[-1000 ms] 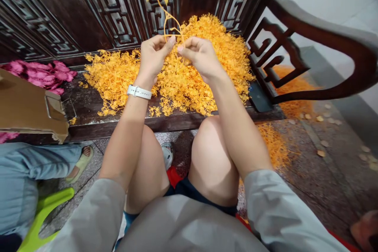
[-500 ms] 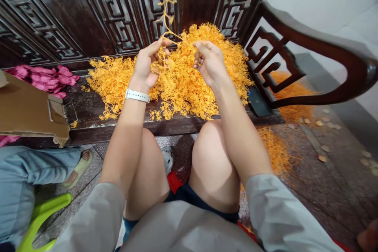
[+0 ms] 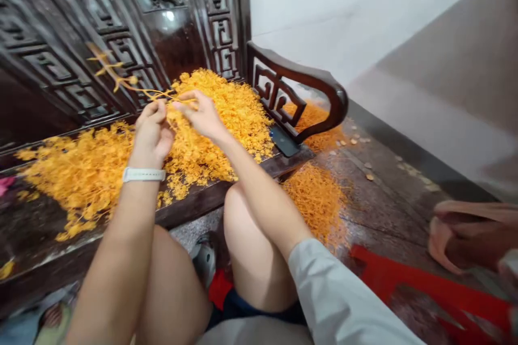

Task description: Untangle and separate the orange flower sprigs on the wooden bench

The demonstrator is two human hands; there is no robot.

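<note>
A thin orange stem (image 3: 114, 71) with small side shoots points up and left from my hands. My left hand (image 3: 151, 132), with a pale band at the wrist, pinches it near its lower part. Close beside it on the right, my right hand (image 3: 200, 114) has thumb and fingers together at the stem's lower end; its fingertips are slightly blurred. Under and behind both hands lies a large heap of orange-yellow flower pieces (image 3: 226, 113), which spreads left along the dark wooden bench (image 3: 194, 205).
A dark phone (image 3: 285, 143) lies by the carved armrest (image 3: 299, 67). Orange stems (image 3: 315, 199) are piled on the floor at the right, near a red cloth (image 3: 424, 285). Part of someone's foot (image 3: 52, 318) shows at the lower left.
The view has swung to the right. My right hand has come in close to my left, and the stem now leans further left.
</note>
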